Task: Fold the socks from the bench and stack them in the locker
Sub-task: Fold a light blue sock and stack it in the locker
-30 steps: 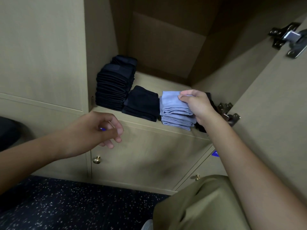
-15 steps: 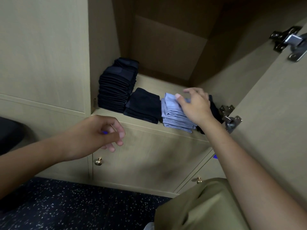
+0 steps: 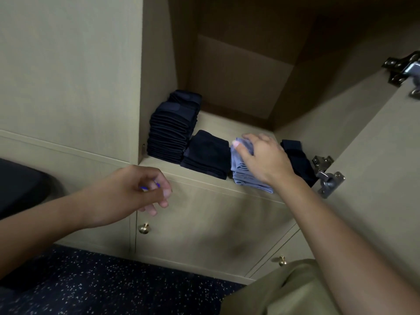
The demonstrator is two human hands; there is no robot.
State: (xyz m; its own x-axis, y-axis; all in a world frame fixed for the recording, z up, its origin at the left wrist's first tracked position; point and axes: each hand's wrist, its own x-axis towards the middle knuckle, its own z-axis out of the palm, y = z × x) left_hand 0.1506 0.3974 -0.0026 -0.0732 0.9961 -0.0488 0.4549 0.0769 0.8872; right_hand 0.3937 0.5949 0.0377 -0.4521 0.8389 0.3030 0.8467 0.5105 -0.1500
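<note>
Right hand [image 3: 264, 162] flat on light-blue sock stack [image 3: 244, 176] in locker [image 3: 227, 126], left hand [image 3: 127, 196] loosely curled, empty

On the locker shelf [image 3: 238, 123], four sock stacks run along its front edge: the tall stack [image 3: 171, 130] at the left corner, then the low stack [image 3: 208, 153], the third stack [image 3: 244, 171] under the right hand [image 3: 264, 159], and the last stack [image 3: 297, 160] at the right corner.

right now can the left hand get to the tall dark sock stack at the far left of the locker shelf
Probably yes. The left hand hangs in front of the cabinet, below the shelf edge, holding nothing, and the tall dark stack stands at the open front with nothing before it. The right hand rests further right, on the light blue stack.
</note>
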